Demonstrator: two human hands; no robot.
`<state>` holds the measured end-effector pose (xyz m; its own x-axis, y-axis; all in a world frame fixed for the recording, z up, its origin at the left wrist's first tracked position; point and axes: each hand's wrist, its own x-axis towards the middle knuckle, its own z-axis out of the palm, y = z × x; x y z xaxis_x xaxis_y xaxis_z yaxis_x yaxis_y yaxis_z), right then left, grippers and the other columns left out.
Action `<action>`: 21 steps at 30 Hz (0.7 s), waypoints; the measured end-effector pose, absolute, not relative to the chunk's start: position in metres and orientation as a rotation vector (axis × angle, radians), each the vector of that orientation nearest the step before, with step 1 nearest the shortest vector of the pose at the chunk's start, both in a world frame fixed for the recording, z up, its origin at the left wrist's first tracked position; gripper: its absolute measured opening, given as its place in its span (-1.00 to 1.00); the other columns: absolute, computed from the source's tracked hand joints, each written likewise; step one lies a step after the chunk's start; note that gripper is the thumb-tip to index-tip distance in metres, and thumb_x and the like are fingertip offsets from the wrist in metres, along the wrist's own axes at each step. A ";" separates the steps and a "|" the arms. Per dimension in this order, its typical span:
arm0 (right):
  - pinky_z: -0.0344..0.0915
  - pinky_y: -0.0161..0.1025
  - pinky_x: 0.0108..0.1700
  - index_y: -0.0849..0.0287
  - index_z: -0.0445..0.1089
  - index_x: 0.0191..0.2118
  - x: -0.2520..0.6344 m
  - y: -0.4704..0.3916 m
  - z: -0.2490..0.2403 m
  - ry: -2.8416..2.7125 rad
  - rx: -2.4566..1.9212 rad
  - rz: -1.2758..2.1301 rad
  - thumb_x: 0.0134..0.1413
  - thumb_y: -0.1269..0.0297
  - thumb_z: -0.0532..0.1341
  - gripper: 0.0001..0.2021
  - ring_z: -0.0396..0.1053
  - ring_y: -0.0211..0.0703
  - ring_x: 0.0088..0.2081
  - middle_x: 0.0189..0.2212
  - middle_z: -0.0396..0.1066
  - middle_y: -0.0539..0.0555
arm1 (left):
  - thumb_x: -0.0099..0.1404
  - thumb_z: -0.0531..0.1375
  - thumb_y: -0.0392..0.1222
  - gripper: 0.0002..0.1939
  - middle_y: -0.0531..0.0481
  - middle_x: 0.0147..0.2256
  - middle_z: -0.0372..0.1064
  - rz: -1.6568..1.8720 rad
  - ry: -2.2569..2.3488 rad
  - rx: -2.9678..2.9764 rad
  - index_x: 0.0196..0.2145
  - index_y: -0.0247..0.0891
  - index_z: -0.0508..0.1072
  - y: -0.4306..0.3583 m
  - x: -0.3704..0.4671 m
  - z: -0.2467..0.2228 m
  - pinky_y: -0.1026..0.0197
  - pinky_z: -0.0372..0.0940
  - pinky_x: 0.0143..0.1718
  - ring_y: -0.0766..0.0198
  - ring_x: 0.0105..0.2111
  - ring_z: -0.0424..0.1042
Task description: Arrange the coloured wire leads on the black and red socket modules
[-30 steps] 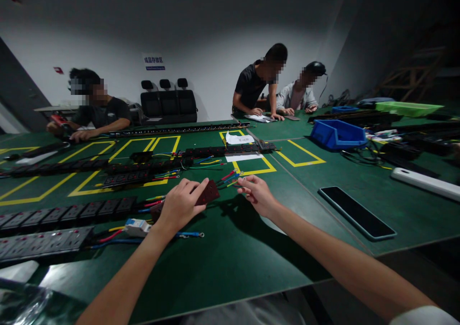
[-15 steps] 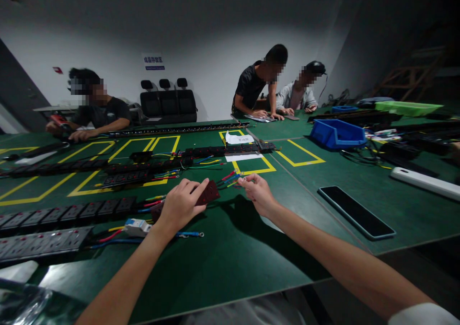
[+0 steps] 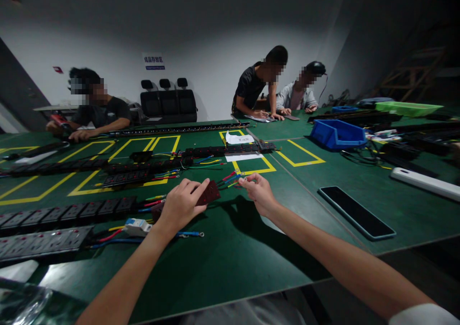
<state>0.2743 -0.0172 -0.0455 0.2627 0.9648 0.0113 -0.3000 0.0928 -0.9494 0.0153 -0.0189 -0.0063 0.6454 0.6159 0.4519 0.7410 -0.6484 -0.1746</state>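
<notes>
My left hand (image 3: 182, 204) is closed over a dark reddish-brown socket strip (image 3: 210, 192), covering most of it. Several coloured wires (image 3: 227, 179) with ring terminals come out of its right end. My right hand (image 3: 257, 191) pinches at the tips of these wires, thumb against forefinger; which wire it holds is too small to tell. Left of my left hand lie two long black socket strips, an upper one (image 3: 77, 212) and a nearer one (image 3: 46, 243). A small white-and-blue circuit breaker (image 3: 137, 227) sits on wires by the nearer strip.
On the green table (image 3: 251, 262) a phone (image 3: 355, 212) lies right of my right forearm. Beyond are a blue bin (image 3: 338, 135), a white bar (image 3: 426, 183), a green tray (image 3: 408, 107) and more socket strips (image 3: 125, 177). Three people are at the far side.
Almost nothing differs. Both hands keep their hold on the socket strip and its wires, with only a very slight shift of the right fingers.
</notes>
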 end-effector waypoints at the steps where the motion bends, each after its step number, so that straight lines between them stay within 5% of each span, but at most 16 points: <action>1: -0.27 -0.39 -0.66 0.10 0.21 -0.45 0.275 -0.017 -0.046 -0.819 -1.057 1.115 -0.39 0.04 0.58 -0.45 -0.14 -0.46 -0.67 -0.68 0.10 -0.21 | 0.19 0.43 -0.17 -0.22 -0.17 -0.04 0.47 -0.507 -1.077 -2.523 0.31 -0.27 0.27 -0.019 0.015 -0.006 0.06 0.35 -0.12 0.01 -0.07 0.37; 21: -0.23 -0.39 -0.65 0.09 0.23 -0.39 0.272 -0.018 -0.044 -0.886 -1.046 1.109 -0.28 -0.02 0.53 -0.49 -0.15 -0.45 -0.68 -0.70 0.07 -0.24 | 0.19 0.43 -0.16 -0.21 -0.16 -0.04 0.47 -0.491 -1.092 -2.525 0.31 -0.25 0.27 -0.019 0.015 -0.005 0.06 0.35 -0.12 0.01 -0.06 0.37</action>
